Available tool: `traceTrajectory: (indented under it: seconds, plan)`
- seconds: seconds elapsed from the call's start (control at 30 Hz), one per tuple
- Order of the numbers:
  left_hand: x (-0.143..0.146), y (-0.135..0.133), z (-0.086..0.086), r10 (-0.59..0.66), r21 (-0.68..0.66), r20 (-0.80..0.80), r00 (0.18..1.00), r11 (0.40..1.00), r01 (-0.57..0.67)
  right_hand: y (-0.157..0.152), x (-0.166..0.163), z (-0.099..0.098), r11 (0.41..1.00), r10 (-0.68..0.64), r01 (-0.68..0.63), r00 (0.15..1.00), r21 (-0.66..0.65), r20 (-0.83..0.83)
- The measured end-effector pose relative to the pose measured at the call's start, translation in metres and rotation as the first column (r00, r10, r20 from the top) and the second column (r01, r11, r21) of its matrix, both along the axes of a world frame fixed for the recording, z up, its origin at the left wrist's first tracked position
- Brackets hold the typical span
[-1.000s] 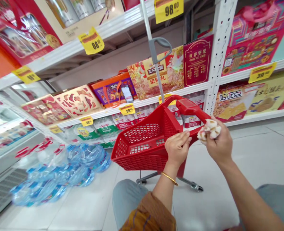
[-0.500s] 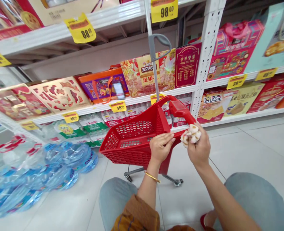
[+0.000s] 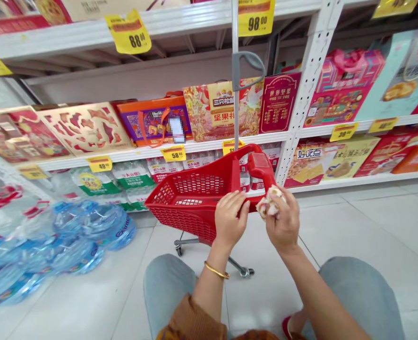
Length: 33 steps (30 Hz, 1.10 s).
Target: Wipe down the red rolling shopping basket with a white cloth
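Observation:
A red plastic shopping cart [image 3: 183, 219] stands before me, its basket pointing left and its handle [image 3: 261, 166] toward the right. My left hand [image 3: 231, 219] is closed over the cart's near rim, just left of the handle's lower end, with the thumb on the right side. In my right hand [image 3: 283, 221] is a crumpled whitish cloth [image 3: 270, 202] with coloured spots, pinched by the fingers and pressed against the lower handle. The cart's basket shows a bare perforated bottom.
Behind the cart runs a white shelf [image 3: 116, 156] of gift boxes [image 3: 223, 111] with yellow price tags. A grey hook [image 3: 246, 71] sits on an upright pole. Large blue-tinted water bottles [image 3: 104, 224] lie on the floor at left. My knees flank my forearms.
My right hand and the cloth have shifted left and slightly down the handle, closer to my left hand. My left hand keeps its place at the rim. The camera view has shifted a little.

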<state>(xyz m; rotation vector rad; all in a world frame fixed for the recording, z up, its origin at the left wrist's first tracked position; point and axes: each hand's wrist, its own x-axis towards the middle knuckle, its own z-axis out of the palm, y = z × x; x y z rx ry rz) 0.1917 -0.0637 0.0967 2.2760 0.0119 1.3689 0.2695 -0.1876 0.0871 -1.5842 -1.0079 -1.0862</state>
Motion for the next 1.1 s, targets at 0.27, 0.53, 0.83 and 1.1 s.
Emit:
traceTrajectory:
  seconds: [0.27, 0.53, 0.83, 1.1]
  plan:
    - [0.009, -0.011, -0.006, -0.079, -0.098, 0.008, 0.997, 0.992, 0.079, 0.006, 0.005, -0.009, 0.954, 0.119, -0.063, 0.977, -0.292, 0.177]
    - [0.009, -0.005, -0.011, -0.065, -0.116, 0.130, 0.989, 0.990, 0.081, 0.008, 0.041, -0.021, 0.962, 0.192, -0.118, 0.933, -0.246, 0.304]
    - [0.015, -0.012, -0.005, -0.032, -0.171, 0.183, 0.983, 0.983, 0.064, 0.004, 0.041, -0.002, 0.958, 0.262, -0.247, 0.960, -0.147, 0.100]
    - [0.013, -0.013, -0.008, 0.012, -0.209, 0.197, 0.980, 0.978, 0.030, 0.000, 0.066, 0.027, 0.910, 0.375, -0.392, 0.918, -0.139, -0.132]
